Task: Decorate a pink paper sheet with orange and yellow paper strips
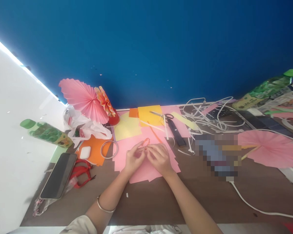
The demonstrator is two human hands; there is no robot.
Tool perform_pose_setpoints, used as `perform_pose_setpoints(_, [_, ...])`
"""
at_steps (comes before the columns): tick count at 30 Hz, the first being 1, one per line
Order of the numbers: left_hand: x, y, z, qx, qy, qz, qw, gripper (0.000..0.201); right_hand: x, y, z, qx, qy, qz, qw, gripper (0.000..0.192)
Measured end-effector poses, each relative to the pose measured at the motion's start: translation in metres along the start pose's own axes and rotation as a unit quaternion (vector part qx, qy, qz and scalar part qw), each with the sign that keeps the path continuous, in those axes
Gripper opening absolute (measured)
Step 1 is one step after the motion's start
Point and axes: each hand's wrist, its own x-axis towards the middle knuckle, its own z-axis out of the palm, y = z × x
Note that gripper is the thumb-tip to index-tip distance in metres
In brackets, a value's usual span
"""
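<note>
Both hands meet over a pink paper sheet (146, 162) in the middle of the brown table (161, 201). The left hand (133, 160) and the right hand (159, 158) pinch a small orange paper loop (146, 142) between their fingertips. The loop sticks up just past the fingers, on the far side. A silver bangle (104, 208) sits on the left wrist. To the left lie a clear tape ring (109, 149), a white earbud case (85, 152) and a black phone (59, 175). Scissors (166, 116) lie farther back on yellow paper (150, 115). A pink paper fan (84, 99) stands far left.
</note>
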Motion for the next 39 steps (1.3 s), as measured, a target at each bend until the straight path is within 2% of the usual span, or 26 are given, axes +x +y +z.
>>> perform_pose_setpoints(4, [0.004,0.004,-0.003,-0.072,0.014,-0.087,0.993,0.036,-0.002,0.001,0.003,0.036,0.069,0.065,0.995,0.020])
perform_pose_setpoints(7, [0.007,0.004,-0.005,-0.132,0.025,-0.147,0.980,0.041,-0.002,0.013,-0.001,0.027,0.122,0.119,0.985,0.016])
perform_pose_setpoints(11, [0.009,0.006,-0.006,-0.203,0.011,-0.172,0.964,0.046,-0.002,0.043,-0.020,-0.077,0.180,0.223,0.955,0.006])
perform_pose_setpoints(13, [0.009,0.008,-0.006,-0.224,0.003,-0.173,0.959,0.044,-0.002,0.055,-0.030,-0.114,0.180,0.262,0.941,0.009])
perform_pose_setpoints(14, [0.009,0.009,-0.005,-0.231,-0.001,-0.174,0.957,0.043,-0.002,0.059,-0.033,-0.123,0.181,0.271,0.938,0.018])
perform_pose_setpoints(15, [0.009,0.010,-0.005,-0.236,-0.002,-0.175,0.956,0.042,-0.002,0.060,-0.035,-0.125,0.177,0.267,0.939,0.026])
perform_pose_setpoints(17, [0.009,0.012,-0.005,-0.243,-0.005,-0.177,0.954,0.041,-0.001,0.055,-0.035,-0.116,0.152,0.215,0.958,0.035])
perform_pose_setpoints(20, [0.009,0.013,-0.006,-0.246,-0.021,-0.169,0.954,0.039,0.001,0.037,-0.024,-0.072,0.053,0.073,0.993,0.031])
perform_pose_setpoints(22, [0.008,0.013,-0.007,-0.246,-0.046,-0.156,0.956,0.038,0.002,0.023,-0.015,-0.032,0.008,0.013,0.999,0.026])
perform_pose_setpoints(25, [0.008,0.011,-0.008,-0.253,-0.083,-0.139,0.954,0.036,0.003,0.008,-0.005,0.036,0.031,0.027,0.999,0.020])
perform_pose_setpoints(28, [0.008,0.007,-0.009,-0.260,-0.091,-0.125,0.953,0.039,0.005,0.003,-0.005,0.097,0.092,0.113,0.985,0.013])
perform_pose_setpoints(30, [0.010,0.003,-0.010,-0.216,-0.052,-0.104,0.969,0.034,0.006,0.007,-0.012,0.141,0.152,0.214,0.954,0.005])
perform_pose_setpoints(31, [0.011,0.001,-0.012,-0.165,-0.023,-0.089,0.982,0.030,0.007,0.011,-0.018,0.169,0.193,0.273,0.927,0.003])
perform_pose_setpoints(33, [0.014,-0.002,-0.015,-0.031,0.029,-0.060,0.997,0.023,0.007,0.022,-0.033,0.244,0.281,0.371,0.851,0.010])
perform_pose_setpoints(35, [0.016,-0.002,-0.016,0.075,0.047,-0.047,0.995,0.024,0.007,0.033,-0.048,0.345,0.355,0.411,0.765,0.015])
perform_pose_setpoints(37, [0.017,0.000,-0.014,0.104,0.034,-0.060,0.992,0.036,0.006,0.042,-0.060,0.426,0.363,0.423,0.713,0.018])
perform_pose_setpoints(39, [0.017,0.004,-0.005,0.075,-0.005,-0.091,0.993,0.050,0.006,0.045,-0.065,0.470,0.336,0.436,0.690,0.020])
